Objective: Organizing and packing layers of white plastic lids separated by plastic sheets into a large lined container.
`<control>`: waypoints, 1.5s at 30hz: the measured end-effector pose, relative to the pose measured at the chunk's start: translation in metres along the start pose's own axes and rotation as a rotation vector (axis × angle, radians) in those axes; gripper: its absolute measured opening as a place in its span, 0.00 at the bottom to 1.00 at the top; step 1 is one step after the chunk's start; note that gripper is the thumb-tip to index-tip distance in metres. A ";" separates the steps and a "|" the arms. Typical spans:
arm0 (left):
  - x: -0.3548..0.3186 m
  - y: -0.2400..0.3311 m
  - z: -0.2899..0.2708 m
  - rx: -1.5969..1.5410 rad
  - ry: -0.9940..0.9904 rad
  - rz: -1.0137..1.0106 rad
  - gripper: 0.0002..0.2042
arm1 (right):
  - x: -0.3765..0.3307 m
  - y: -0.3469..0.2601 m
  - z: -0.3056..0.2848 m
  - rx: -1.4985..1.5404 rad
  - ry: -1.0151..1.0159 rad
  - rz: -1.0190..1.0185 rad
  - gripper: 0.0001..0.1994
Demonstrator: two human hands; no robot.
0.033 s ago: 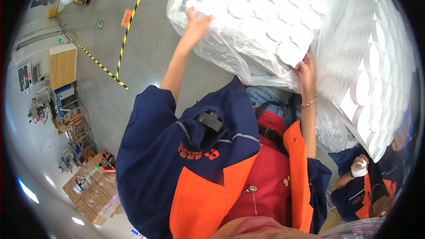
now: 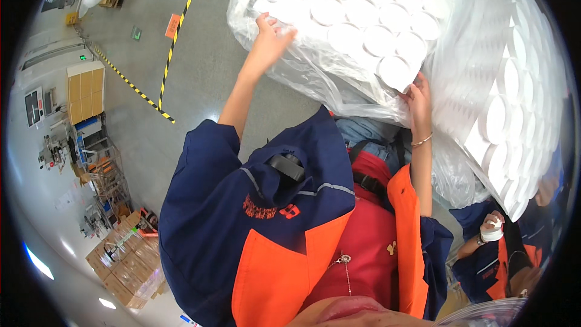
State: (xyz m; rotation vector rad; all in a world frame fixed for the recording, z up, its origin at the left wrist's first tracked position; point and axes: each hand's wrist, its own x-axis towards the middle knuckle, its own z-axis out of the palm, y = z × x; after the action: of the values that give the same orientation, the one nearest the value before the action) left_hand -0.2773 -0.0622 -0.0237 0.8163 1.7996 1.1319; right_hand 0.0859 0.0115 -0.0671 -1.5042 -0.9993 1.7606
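Left hand (image 2: 269, 39) grips the plastic-wrapped bag of white lids (image 2: 345, 18); right hand (image 2: 417, 100) clutches its near corner, fingertips hidden. Grey floor (image 2: 206, 60), yellow-black tape (image 2: 163, 79) left.

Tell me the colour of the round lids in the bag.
White round lids, clearest in the head view.

1. Navy work jacket (image 2: 242, 206), orange front panels, sleeves pushed up.
2. Red shirt (image 2: 357, 254) under jacket.
3. Thin bracelet (image 2: 422, 140) on right wrist, right of jacket collar.
4. Grey piping, red lettering on left shoulder.
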 end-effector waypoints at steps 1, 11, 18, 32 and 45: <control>-0.010 0.007 0.005 0.526 0.024 0.138 0.34 | -0.001 0.000 -0.002 0.008 0.003 -0.005 0.21; -0.027 0.008 -0.040 1.093 -0.120 0.650 0.04 | -0.003 -0.002 -0.002 0.007 -0.024 -0.030 0.22; -0.036 0.017 -0.050 1.056 -0.425 0.784 0.03 | -0.002 -0.003 -0.004 -0.050 -0.033 -0.012 0.21; 0.036 -0.011 -0.075 1.151 -0.003 0.364 0.22 | 0.001 0.005 -0.003 -0.063 -0.029 -0.043 0.18; 0.091 -0.018 -0.057 0.585 0.370 -0.039 0.17 | 0.014 0.016 -0.010 -0.025 0.108 -0.033 0.08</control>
State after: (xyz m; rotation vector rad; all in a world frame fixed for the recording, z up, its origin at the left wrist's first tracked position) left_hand -0.3697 -0.0135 -0.0547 0.9350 2.5058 0.7627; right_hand 0.0933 0.0162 -0.0883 -1.5724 -0.9891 1.6317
